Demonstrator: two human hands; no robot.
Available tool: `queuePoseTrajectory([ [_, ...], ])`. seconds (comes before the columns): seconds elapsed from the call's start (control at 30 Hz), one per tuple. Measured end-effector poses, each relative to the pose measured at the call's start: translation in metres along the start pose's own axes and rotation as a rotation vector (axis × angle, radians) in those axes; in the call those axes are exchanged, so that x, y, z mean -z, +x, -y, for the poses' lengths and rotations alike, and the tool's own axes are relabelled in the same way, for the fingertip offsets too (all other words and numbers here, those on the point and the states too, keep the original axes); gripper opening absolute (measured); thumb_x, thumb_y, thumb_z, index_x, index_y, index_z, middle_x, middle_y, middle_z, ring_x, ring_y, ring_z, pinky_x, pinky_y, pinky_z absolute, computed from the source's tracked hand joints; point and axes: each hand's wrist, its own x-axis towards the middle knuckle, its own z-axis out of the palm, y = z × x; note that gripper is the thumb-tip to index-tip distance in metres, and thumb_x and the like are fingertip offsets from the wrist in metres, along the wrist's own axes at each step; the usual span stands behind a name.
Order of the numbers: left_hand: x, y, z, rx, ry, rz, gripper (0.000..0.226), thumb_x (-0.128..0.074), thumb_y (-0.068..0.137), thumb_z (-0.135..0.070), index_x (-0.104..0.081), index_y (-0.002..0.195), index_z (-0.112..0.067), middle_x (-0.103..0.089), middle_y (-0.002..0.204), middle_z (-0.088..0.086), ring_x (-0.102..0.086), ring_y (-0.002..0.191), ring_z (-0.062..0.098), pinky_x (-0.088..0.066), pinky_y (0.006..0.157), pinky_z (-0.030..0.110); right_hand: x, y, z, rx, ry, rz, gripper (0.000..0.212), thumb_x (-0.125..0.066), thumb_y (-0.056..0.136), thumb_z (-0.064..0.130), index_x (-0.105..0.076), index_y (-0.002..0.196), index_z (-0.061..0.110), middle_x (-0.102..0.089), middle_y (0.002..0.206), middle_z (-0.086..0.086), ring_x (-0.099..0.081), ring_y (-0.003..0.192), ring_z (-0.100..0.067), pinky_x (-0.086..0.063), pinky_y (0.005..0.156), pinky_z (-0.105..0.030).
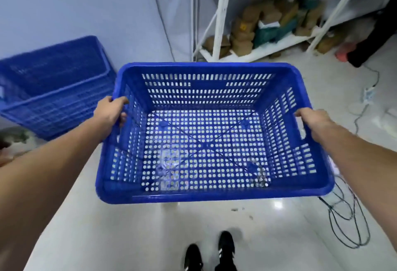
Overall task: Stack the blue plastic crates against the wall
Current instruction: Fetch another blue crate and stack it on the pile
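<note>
I hold an empty blue perforated crate (pixel 206 195) in the air in front of me, open side up, above the white floor. My left hand (pixel 112 110) grips its left rim at the handle slot. My right hand (pixel 311 122) grips the right rim the same way. A stack of blue crates (pixel 53 90) stands on the floor at the left, against the pale wall, blurred by motion. The held crate's left edge is close to that stack but apart from it.
A white metal shelf rack (pixel 223 12) with brown parcels stands at the back right. Dark cables (pixel 348 221) and a white power strip (pixel 369 94) lie on the floor at the right. My black shoes (pixel 209 253) show at the bottom.
</note>
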Motion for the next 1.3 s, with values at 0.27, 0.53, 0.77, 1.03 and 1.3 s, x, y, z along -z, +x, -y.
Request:
queuePoseTrajectory([
  [0.27,0.145,0.102,-0.047,0.022,-0.123,-0.233,0.062,-0.065,0.086,-0.024,-0.048,0.142,-0.005,-0.054,0.074,0.016,-0.043,0.053,0.026,-0.038,0.053,0.034,-0.122,-0.07,0.227,0.237,0.006,0.137,0.071,-0.069,0.054,0.047,-0.066,0.112,0.006,-0.07,0.107,-0.019,-0.068,0.101,-0.039,-0.058,0.09,-0.046],
  [0.53,0.278,0.164,-0.067,0.052,-0.166,-0.419,0.049,-0.064,0.088,-0.023,-0.057,0.132,-0.003,-0.053,0.072,0.015,-0.048,0.052,0.026,-0.042,0.053,0.033,-0.273,-0.129,0.388,0.367,0.001,0.268,0.066,-0.075,0.042,0.038,-0.071,0.099,0.004,-0.074,0.096,-0.017,-0.073,0.093,-0.037,-0.061,0.084,-0.049],
  [0.77,0.414,0.257,-0.072,0.059,-0.186,-0.45,0.042,-0.065,0.088,-0.027,-0.06,0.124,-0.007,-0.06,0.085,0.022,-0.057,0.062,0.03,-0.047,0.057,0.035,-0.417,-0.191,0.505,0.427,-0.072,0.28,0.059,-0.062,0.058,0.039,-0.068,0.105,0.003,-0.071,0.104,-0.012,-0.069,0.097,-0.04,-0.06,0.089,-0.047],
  [1.03,0.543,0.364,-0.052,0.132,-0.248,-0.421,0.048,-0.066,0.084,-0.029,-0.059,0.127,-0.01,-0.057,0.072,0.015,-0.05,0.053,0.026,-0.042,0.05,0.031,-0.545,-0.265,0.592,0.404,-0.06,0.277,0.065,-0.066,0.052,0.03,-0.062,0.11,0.001,-0.071,0.104,-0.018,-0.07,0.092,-0.04,-0.06,0.087,-0.058],
  [1.3,0.609,0.473,-0.043,0.179,-0.242,-0.451,0.05,-0.067,0.087,-0.031,-0.06,0.126,0.0,-0.062,0.09,0.022,-0.058,0.072,0.03,-0.05,0.065,0.04,-0.632,-0.328,0.668,0.483,-0.079,0.304,0.04,-0.08,0.076,0.032,-0.06,0.088,0.001,-0.067,0.083,-0.019,-0.07,0.085,-0.038,-0.059,0.087,-0.059],
])
